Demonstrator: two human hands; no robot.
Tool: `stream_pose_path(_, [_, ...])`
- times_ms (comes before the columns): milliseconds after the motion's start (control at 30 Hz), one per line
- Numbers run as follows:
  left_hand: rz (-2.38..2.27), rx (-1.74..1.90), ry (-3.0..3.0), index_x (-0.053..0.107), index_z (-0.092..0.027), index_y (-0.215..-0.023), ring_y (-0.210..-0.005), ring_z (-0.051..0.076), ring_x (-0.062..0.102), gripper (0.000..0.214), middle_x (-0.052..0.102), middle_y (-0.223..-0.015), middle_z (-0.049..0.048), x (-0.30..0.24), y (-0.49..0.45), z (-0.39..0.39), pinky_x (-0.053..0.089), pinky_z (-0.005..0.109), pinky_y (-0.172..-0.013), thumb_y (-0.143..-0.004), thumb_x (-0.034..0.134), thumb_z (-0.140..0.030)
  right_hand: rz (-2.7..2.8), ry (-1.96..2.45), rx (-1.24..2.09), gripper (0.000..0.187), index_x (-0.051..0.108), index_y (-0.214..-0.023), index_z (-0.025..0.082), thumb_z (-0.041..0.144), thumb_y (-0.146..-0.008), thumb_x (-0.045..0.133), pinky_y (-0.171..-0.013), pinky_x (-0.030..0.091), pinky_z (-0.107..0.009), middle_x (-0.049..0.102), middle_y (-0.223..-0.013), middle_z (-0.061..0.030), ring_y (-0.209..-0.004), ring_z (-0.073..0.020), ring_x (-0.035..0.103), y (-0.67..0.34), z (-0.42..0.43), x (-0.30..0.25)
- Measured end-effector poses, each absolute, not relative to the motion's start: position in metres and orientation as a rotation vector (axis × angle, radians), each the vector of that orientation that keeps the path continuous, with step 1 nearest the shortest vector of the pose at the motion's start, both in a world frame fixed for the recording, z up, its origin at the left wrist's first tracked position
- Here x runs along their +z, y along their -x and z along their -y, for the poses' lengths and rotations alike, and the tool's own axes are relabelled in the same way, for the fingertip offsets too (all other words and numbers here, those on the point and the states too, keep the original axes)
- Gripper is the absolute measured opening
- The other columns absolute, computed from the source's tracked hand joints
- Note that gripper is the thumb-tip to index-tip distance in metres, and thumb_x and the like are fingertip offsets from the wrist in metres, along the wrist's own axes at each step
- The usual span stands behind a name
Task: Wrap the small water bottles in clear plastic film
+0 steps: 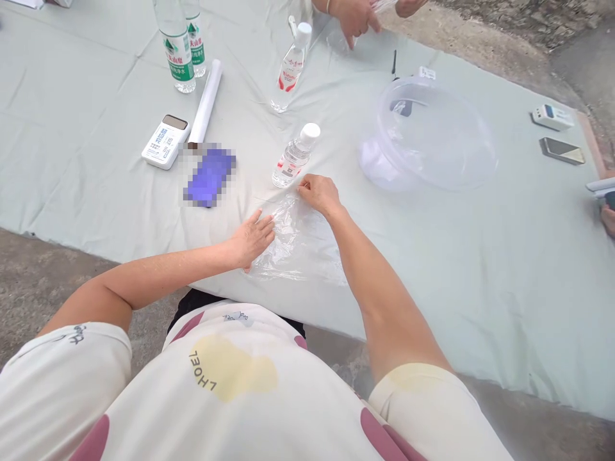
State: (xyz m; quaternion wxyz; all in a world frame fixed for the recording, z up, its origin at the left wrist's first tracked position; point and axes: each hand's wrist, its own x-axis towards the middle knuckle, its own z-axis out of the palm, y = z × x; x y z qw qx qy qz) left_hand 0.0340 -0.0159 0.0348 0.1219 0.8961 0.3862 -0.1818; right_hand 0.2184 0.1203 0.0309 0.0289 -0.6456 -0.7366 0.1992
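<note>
A clear plastic sheet (298, 246) lies crumpled on the pale green cloth (480, 269) near its front edge. My left hand (252, 238) rests flat on the sheet's left side, fingers stretched out. My right hand (319, 192) is at the sheet's far corner, fingers curled in a pinch on the film. A small clear bottle with a white cap (295, 155) stands tilted just beyond my right hand.
A large clear plastic bowl (432, 131) sits at the right. A white power bank (164, 141), a white roll (206, 99), a blurred purple item (209, 176), more bottles (179, 45) and another person's hands (358, 16) lie beyond. Phones (561, 150) rest far right.
</note>
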Motion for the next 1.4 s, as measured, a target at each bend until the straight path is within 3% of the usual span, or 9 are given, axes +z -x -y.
stream_pose_path(100, [-1.185,-0.559,-2.604,0.037,-0.021,-0.151,-0.152,0.037,0.011,0.121,0.028,-0.161,0.0168,0.032,-0.031,0.013,-0.001,0.055,-0.122,-0.046,0.091,-0.045,2.123,2.000,0.714,0.043,0.065,-0.122,0.019,0.027,-0.081,0.055,-0.082,0.050,-0.038,0.071,-0.105,-0.0099,-0.094,-0.0249,0.064,-0.230,-0.127,0.033])
stream_pose_path(233, [-1.211,-0.509,-2.532,0.040,-0.019,-0.149,-0.152,0.040,0.007,0.124,0.024,-0.162,0.0208,0.030,-0.030,0.009,-0.003,0.056,-0.121,-0.039,0.094,-0.041,2.163,1.743,0.964,0.101,0.020,-0.157,0.024,0.045,-0.073,0.071,-0.090,0.051,-0.043,0.057,-0.137,-0.0129,-0.112,-0.0274,0.061,-0.230,-0.127,0.042])
stream_pose_path(333, [-1.235,-0.545,-2.506,0.040,-0.025,-0.149,-0.152,0.041,0.003,0.124,0.022,-0.164,0.0167,0.030,-0.030,0.006,-0.005,0.058,-0.120,-0.038,0.093,-0.044,2.202,1.606,0.917,0.106,0.005,-0.159,0.025,0.059,-0.078,0.065,-0.095,0.049,-0.046,0.048,-0.146,-0.0148,-0.124,-0.0292,0.055,-0.210,-0.126,0.045])
stream_pose_path(633, [-1.268,-0.585,-2.510,0.033,-0.024,-0.153,-0.152,0.042,-0.001,0.128,0.012,-0.165,0.0187,0.028,-0.020,0.004,-0.004,0.058,-0.118,-0.042,0.090,-0.056,1.770,1.619,0.658,0.067,0.029,-0.150,0.024,0.063,-0.095,0.031,-0.098,0.049,-0.048,0.056,-0.134,-0.0140,-0.127,-0.0283,0.054,-0.185,-0.120,0.065])
stream_pose_path(767, [-1.243,-0.544,-2.479,0.031,-0.021,-0.154,-0.152,0.043,-0.004,0.129,0.005,-0.166,0.0208,0.025,-0.015,0.002,-0.005,0.060,-0.117,-0.043,0.088,-0.057,1.583,1.446,1.057,0.070,0.049,-0.133,0.025,0.071,-0.094,0.013,-0.083,0.056,-0.045,0.063,-0.116,-0.0125,-0.112,-0.0294,0.063,-0.218,-0.072,0.099])
stream_pose_path(867, [-1.241,-0.540,-2.469,0.030,-0.019,-0.154,-0.152,0.043,-0.006,0.127,0.002,-0.165,0.0218,0.024,-0.012,0.001,-0.006,0.061,-0.117,-0.048,0.085,-0.061,1.517,1.382,1.506,0.068,0.059,-0.114,0.022,0.078,-0.088,0.031,-0.071,0.058,-0.044,0.067,-0.096,-0.0111,-0.085,-0.0280,0.068,-0.232,-0.026,0.100])
stream_pose_path(1000, [-1.258,-0.523,-2.439,0.028,-0.019,-0.154,-0.152,0.041,-0.007,0.123,0.000,-0.166,0.0212,0.022,-0.010,0.001,-0.006,0.061,-0.117,-0.053,0.081,-0.065,1.492,1.528,1.702,0.057,0.056,-0.118,0.022,0.066,-0.083,0.059,-0.072,0.059,-0.037,0.069,-0.107,-0.0091,-0.087,-0.0237,0.069,-0.226,0.011,0.068])
stream_pose_path(1167, [-1.265,-0.503,-2.428,0.028,-0.016,-0.154,-0.152,0.040,-0.007,0.124,-0.004,-0.165,0.0231,0.019,-0.008,0.001,-0.007,0.061,-0.117,-0.052,0.080,-0.066,1.593,1.863,1.443,0.056,0.052,-0.120,0.022,0.065,-0.084,0.053,-0.073,0.058,-0.034,0.065,-0.124,-0.0110,-0.103,-0.0248,0.066,-0.203,0.007,0.038])
stream_pose_path(1400, [-1.274,-0.369,-2.419,0.029,-0.014,-0.153,-0.152,0.042,-0.002,0.123,0.000,-0.165,0.0225,0.009,0.000,0.004,-0.005,0.063,-0.117,-0.054,0.077,-0.069,1.922,2.163,1.025,0.083,0.038,-0.143,0.014,0.074,-0.085,0.041,-0.090,0.048,-0.044,0.064,-0.127,-0.0188,-0.113,-0.0369,0.062,-0.182,0.005,0.041])
